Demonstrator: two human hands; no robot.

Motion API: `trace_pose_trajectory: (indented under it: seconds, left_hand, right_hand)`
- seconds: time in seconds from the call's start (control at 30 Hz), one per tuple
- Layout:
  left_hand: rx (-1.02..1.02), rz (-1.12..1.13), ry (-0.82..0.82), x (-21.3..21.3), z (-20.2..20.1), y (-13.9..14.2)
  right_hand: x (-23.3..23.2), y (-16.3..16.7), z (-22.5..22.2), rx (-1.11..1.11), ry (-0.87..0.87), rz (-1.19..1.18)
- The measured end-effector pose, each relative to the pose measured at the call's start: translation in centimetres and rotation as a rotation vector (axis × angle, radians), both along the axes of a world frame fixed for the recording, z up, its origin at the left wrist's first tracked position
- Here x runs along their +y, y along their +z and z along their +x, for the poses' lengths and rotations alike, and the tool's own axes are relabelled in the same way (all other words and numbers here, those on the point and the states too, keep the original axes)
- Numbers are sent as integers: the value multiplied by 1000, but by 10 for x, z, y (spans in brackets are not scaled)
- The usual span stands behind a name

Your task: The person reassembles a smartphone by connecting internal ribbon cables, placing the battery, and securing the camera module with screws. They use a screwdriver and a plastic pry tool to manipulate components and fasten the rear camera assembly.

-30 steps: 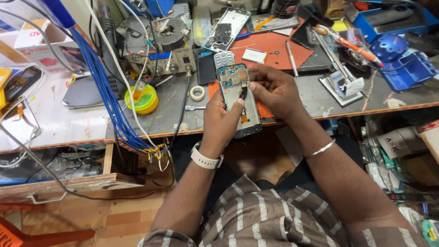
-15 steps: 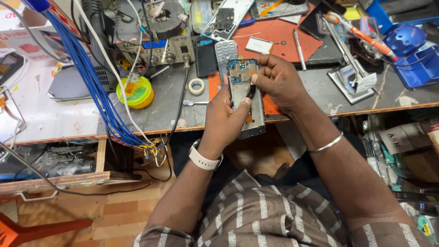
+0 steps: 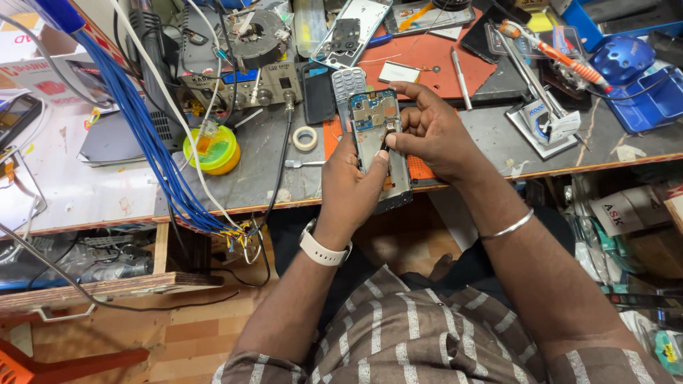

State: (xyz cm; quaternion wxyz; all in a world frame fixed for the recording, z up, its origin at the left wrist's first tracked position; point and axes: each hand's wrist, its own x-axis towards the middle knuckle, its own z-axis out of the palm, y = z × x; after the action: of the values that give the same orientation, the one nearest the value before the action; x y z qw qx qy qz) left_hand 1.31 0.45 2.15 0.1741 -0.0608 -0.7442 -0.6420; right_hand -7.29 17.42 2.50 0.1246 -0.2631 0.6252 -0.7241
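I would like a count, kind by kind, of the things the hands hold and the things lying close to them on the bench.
Opened phone with bare blue circuit board, held by left hand and right hand: 1
Grey keypad phone: 1
Small white tape roll: 1
Yellow-green round tub: 1
Orange work mat: 1
Total: 5

The left hand (image 3: 352, 188) covered the lower part of the open phone (image 3: 377, 135). Its tiny inside parts were too small to tell. The blue tray (image 3: 651, 107) was cut off by the right edge.
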Motion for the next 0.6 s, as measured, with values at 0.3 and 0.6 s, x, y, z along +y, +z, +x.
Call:
trace_pose_trajectory:
  seconds: [0.3,0.6]
  left_hand:
    - [51,4,-28,0,1,-1]
    - [-29,22,-52,0,0,-1]
  right_hand:
    - [2,-2,-8,-143,17,-82]
    - [2,-5,-12,-205,7,-116]
